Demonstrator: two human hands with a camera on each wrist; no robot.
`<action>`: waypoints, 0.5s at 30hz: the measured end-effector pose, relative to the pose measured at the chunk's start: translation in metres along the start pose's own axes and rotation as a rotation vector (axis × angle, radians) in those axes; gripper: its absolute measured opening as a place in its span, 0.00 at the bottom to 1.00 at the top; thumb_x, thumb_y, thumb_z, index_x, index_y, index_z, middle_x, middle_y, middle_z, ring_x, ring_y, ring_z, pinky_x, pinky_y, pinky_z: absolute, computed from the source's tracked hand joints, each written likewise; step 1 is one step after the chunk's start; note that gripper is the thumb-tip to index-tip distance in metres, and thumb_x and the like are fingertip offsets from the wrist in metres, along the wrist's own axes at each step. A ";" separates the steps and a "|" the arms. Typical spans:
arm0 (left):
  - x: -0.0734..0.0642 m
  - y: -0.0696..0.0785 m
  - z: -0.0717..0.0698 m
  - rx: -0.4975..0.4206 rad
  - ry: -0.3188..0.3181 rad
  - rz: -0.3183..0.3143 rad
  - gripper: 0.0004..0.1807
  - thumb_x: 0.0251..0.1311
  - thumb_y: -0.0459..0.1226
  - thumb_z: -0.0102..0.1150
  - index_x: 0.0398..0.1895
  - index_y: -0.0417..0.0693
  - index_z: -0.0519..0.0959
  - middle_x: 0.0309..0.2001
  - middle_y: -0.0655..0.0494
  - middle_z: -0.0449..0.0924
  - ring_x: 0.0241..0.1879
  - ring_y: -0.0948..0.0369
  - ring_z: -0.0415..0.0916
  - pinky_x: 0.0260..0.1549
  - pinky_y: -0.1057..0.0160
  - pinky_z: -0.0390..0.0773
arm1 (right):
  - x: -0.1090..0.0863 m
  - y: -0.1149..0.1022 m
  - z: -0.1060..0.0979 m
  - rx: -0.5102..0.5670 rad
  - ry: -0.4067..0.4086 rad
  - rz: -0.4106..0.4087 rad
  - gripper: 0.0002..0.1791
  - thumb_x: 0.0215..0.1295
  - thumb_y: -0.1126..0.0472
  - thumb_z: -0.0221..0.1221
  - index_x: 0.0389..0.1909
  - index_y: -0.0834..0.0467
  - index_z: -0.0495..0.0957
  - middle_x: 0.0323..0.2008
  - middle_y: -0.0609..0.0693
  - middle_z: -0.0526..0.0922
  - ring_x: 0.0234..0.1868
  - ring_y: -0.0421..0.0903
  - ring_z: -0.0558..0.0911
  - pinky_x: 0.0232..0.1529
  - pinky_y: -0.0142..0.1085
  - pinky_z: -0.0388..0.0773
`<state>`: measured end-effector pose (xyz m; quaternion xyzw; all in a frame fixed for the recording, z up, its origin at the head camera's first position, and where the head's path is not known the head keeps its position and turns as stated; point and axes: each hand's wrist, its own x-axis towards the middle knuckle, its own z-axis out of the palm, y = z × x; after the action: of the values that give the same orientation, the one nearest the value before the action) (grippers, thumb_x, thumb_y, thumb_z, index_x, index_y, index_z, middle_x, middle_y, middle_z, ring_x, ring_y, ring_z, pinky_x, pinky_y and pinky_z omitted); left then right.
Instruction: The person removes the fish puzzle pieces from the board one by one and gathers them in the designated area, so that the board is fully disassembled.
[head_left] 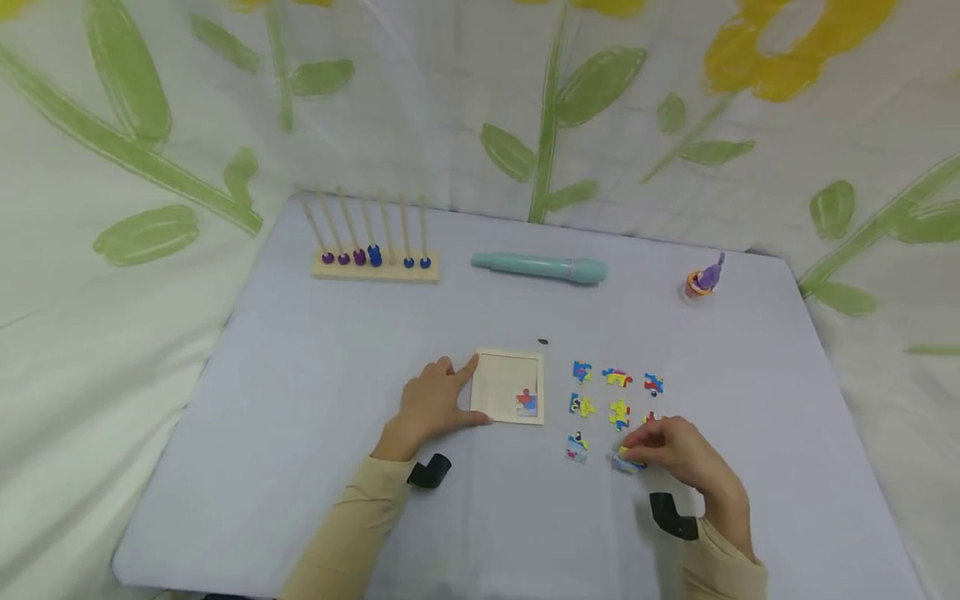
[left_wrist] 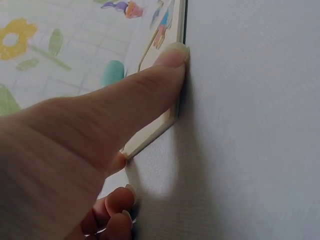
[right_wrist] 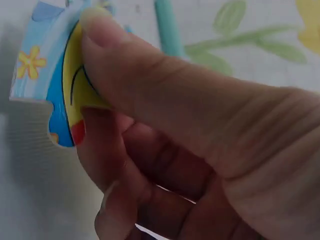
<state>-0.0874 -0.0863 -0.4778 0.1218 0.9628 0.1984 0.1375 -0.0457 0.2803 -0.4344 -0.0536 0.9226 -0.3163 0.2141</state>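
Observation:
My left hand spreads its thumb and index finger at the left side of a wooden puzzle frame. The thumb lies along the near edge, and the index fingertip touches near the far left corner. One puzzle piece sits inside the frame at its lower right. To the right of the frame, my right hand pinches a puzzle piece between thumb and fingers, low over the table. That piece shows blue, yellow and an orange flower; the thumb hides part of it.
Several loose puzzle pieces lie in rows right of the frame. A small dark bit lies behind it. Farther back are a wooden bead-peg rack, a teal microphone-shaped object and a small purple-topped figure.

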 end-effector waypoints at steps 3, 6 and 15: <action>-0.002 -0.005 -0.001 -0.016 0.014 -0.015 0.55 0.49 0.63 0.75 0.80 0.57 0.63 0.40 0.49 0.71 0.32 0.59 0.62 0.22 0.65 0.59 | 0.005 -0.006 0.013 -0.101 0.092 0.021 0.09 0.53 0.58 0.77 0.32 0.57 0.89 0.33 0.47 0.88 0.33 0.37 0.77 0.34 0.30 0.73; -0.004 -0.007 -0.002 -0.028 0.022 -0.026 0.55 0.49 0.62 0.76 0.80 0.56 0.64 0.39 0.50 0.70 0.32 0.58 0.61 0.22 0.65 0.58 | 0.013 -0.026 0.025 -0.206 0.229 -0.003 0.08 0.51 0.59 0.78 0.29 0.56 0.89 0.31 0.47 0.85 0.31 0.40 0.75 0.31 0.31 0.69; -0.003 -0.003 0.006 -0.025 0.053 0.015 0.54 0.49 0.62 0.76 0.78 0.55 0.66 0.39 0.50 0.72 0.33 0.59 0.62 0.24 0.65 0.59 | 0.065 -0.090 0.066 -0.235 0.203 -0.118 0.16 0.57 0.54 0.75 0.46 0.54 0.91 0.44 0.51 0.88 0.33 0.41 0.78 0.33 0.31 0.72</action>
<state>-0.0829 -0.0876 -0.4832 0.1218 0.9625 0.2146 0.1122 -0.0790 0.1561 -0.4500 -0.1001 0.9654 -0.2222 0.0930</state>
